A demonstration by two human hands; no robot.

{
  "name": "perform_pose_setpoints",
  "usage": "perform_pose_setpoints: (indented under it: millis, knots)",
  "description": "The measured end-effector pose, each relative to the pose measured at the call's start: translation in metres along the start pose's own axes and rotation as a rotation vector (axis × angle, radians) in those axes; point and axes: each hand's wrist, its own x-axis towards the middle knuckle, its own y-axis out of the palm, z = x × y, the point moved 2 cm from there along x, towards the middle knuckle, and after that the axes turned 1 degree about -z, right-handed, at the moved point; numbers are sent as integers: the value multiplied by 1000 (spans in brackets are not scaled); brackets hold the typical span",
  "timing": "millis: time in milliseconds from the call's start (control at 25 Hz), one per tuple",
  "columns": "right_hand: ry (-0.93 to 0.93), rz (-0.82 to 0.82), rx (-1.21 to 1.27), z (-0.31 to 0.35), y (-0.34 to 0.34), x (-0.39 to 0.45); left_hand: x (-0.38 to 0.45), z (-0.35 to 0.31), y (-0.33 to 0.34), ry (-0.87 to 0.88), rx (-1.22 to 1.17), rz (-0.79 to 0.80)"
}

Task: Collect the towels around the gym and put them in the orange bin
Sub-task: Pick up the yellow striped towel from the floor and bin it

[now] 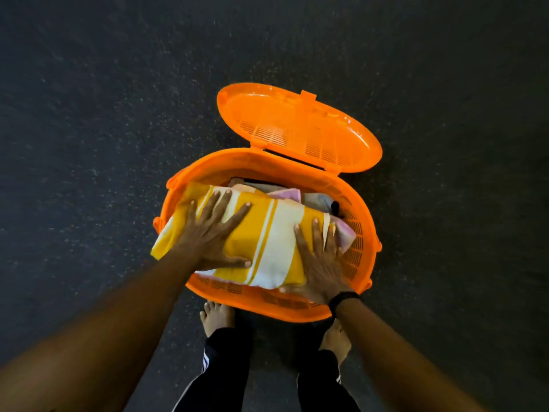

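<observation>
Left hand [208, 233]: fingers spread flat and straight, pressed onto the yellow-and-white striped towel [267, 236]; nothing is gripped.
Right hand [319, 263]: fingers extended, laid flat on the same towel's right end.
Striped towel: held under both palms, mounded across the orange bin [361, 242], its left end hanging over the rim.
Other towels [285, 193]: seen beyond the fingertips, inside the bin.
Lid [297, 126]: swung open on the far side.
Floor [89, 144]: dark, speckled.
</observation>
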Motion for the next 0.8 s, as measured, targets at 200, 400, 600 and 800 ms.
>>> perform_pose_setpoints:
  millis: [200, 400, 600, 800]
  knots:
    - [17, -83, -87, -9, 39, 52, 45, 26, 41, -18, -2, -7]
    - [-23, -8, -32, -10, 32, 44, 32, 17, 25, -47, 1, -10]
    - [-37, 160, -8, -11, -46, 5, -15, -9, -35, -118, -9, 146]
    - [35, -6, 266, -15, -202, -41, -58, -62, -167, -81, -42, 48]
